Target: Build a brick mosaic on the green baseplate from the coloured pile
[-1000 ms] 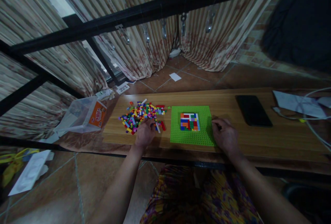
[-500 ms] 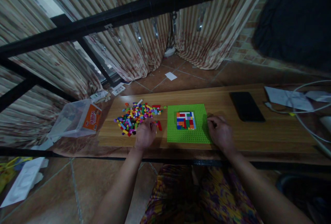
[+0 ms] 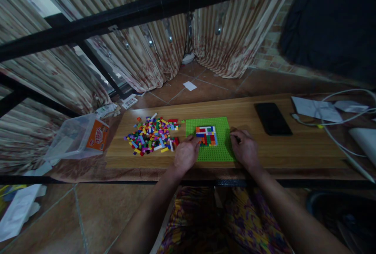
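Note:
A square mosaic of small multicoloured building bricks (image 3: 210, 133) is pressed onto a green studded baseplate (image 3: 213, 155). My left hand (image 3: 187, 153) lies over the plate's left side, its fingers pinched together at the mosaic's left edge. Whatever may be between those fingertips is hidden. Along the plate's right edge rests my right hand (image 3: 244, 146), fingers curled closed and fingertips touching the rim. I cannot make out anything in them. Left of the plate spreads a loose pile of small bricks (image 3: 155, 132) in many colours.
All this lies on a long wooden board (image 3: 243, 109). A black tablet-like slab (image 3: 273, 119) lies to the right, with white papers (image 3: 315, 110) and a white cable (image 3: 349, 93) beyond it. At the left stands a clear plastic box (image 3: 75, 138) with an orange label.
My left hand has moved right, from the loose brick pile to the left edge of the mosaic. The right hand stays at the baseplate's right edge. The view has shifted slightly.

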### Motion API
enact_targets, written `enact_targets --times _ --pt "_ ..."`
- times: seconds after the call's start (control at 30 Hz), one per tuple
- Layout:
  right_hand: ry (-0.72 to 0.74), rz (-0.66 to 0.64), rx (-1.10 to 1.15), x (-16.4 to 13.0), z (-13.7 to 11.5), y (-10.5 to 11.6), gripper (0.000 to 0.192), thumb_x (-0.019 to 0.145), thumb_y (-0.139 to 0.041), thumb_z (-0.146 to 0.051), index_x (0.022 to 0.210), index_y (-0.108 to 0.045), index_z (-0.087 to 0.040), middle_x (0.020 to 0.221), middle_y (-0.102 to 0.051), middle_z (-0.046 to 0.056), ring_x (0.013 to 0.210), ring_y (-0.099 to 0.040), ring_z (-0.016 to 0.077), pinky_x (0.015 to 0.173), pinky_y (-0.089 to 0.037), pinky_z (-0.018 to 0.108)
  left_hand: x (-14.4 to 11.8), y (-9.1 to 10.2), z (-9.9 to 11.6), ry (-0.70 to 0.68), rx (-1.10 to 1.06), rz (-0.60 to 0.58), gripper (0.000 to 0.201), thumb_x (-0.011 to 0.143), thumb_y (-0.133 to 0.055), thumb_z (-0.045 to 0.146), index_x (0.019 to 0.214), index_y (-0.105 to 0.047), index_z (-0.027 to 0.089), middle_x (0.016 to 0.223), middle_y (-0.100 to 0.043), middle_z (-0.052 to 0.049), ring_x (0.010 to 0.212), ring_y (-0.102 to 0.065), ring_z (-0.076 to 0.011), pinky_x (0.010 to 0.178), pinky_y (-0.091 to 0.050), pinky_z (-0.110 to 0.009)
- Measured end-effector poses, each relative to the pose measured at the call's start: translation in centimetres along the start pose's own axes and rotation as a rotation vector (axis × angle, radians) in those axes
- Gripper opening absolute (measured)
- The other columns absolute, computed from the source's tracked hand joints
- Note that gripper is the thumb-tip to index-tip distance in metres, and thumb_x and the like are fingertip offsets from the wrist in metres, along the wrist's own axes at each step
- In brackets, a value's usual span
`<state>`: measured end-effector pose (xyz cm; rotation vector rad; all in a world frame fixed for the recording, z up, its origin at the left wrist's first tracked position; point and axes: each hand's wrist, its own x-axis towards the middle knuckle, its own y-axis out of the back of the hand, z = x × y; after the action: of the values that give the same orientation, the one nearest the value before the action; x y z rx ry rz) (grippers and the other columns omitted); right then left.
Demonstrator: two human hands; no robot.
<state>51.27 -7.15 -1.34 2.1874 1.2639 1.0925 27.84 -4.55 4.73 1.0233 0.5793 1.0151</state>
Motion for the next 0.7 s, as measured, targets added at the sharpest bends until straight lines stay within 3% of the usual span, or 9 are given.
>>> enact_targets --times 0.27,0.4,0.53,0.7 --pt "-0.01 -0.021 0.007 0.0 0.0 0.1 0.025 0.09 -0.046 -0.032 0.086 -0.068 -0.02 0.09 -0.067 0.009 0.083 -0.062 0.0226 0.079 -0.048 0.036 0.4 0.0 0.1 0.064 0.09 -0.037 0.027 0.093 -0.051 0.021 0.118 -0.062 0.024 0.112 -0.068 -0.007 0.101 -0.064 -0.0197 0.086 -0.049 -0.027" --pt "-0.006 -0.015 0.01 0.0 -0.1 0.2 0.025 0.09 -0.046 -0.032 0.086 -0.068 -0.02 0.089 -0.067 0.009 0.084 -0.062 0.0229 0.079 -0.049 0.036 0.5 -0.6 -0.1 0.104 -0.005 0.02 0.03 0.091 -0.056 0.021 0.121 -0.06 0.023 0.115 -0.069 -0.007 0.101 -0.066 -0.0195 0.088 -0.049 -0.029" --pt "-0.002 -0.002 0.015 0.0 -0.2 0.2 0.026 0.09 -0.046 -0.032 0.084 -0.068 -0.021 0.088 -0.067 0.009 0.082 -0.062 0.0224 0.079 -0.049 0.036 0.5 -1.2 -0.1 0.16 -0.123 0.089 0.03 0.088 -0.058 0.019 0.118 -0.061 0.021 0.105 -0.072 -0.006 0.093 -0.067 -0.0181 0.085 -0.051 -0.029" --pt "0.001 -0.002 0.016 0.1 -0.3 0.3 0.026 0.091 -0.045 -0.034 0.085 -0.068 -0.021 0.088 -0.067 0.009 0.082 -0.062 0.0233 0.079 -0.049 0.037 0.2 -1.4 -0.2 0.209 -0.265 0.105 0.03 0.086 -0.06 0.017 0.116 -0.063 0.021 0.104 -0.072 -0.005 0.088 -0.068 -0.016 0.083 -0.052 -0.027"
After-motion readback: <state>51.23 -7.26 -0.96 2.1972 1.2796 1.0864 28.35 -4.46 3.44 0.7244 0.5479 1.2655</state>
